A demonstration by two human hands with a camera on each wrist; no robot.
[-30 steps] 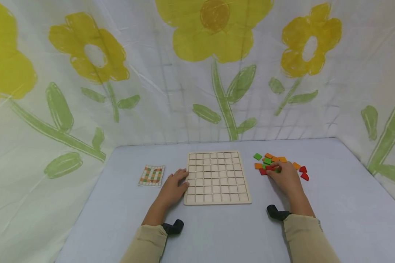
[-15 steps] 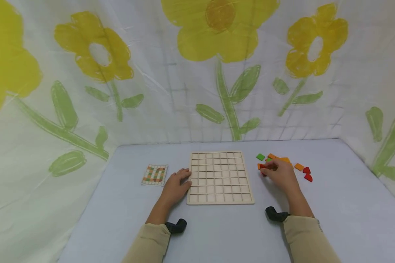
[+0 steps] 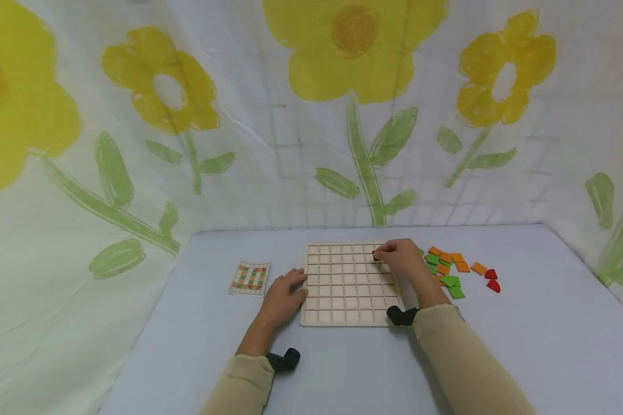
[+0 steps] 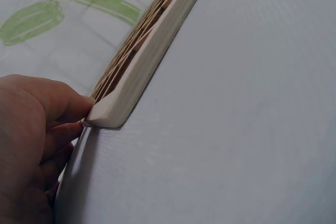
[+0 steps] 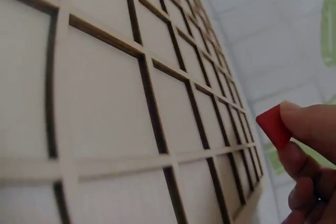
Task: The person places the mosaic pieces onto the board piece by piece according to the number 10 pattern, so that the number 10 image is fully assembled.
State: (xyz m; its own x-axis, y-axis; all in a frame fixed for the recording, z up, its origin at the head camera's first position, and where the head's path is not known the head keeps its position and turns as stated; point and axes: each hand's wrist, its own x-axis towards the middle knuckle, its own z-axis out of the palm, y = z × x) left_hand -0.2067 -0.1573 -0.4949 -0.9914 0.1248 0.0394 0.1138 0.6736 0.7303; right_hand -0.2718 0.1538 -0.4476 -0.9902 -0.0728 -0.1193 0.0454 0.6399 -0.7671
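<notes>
My right hand [image 3: 404,258] pinches a small red tile [image 3: 376,255] between thumb and fingertips over the top right part of the wooden grid board [image 3: 337,288]. In the right wrist view, the red tile [image 5: 274,127] is raised off the board's cells [image 5: 110,98], one corner pointing outward. The left hand [image 3: 282,298] rests along the board's left edge, its fingertips and thumb touching the rim. Seen from the left wrist, that hand [image 4: 37,129] touches the board's corner [image 4: 107,109]. No pieces show in the board's visible cells.
Several orange tiles [image 3: 443,269] and green tiles [image 3: 451,281] lie in a loose pile right of the board. Two red rounded pieces [image 3: 493,285] lie farther right. A patterned grid card [image 3: 250,278] lies left of the board. A flower-printed curtain [image 3: 291,173] stands behind the table.
My right hand has moved left from the pile to above the board, carrying the red tile. The left hand stays at the board's edge. The view has shifted slightly.
</notes>
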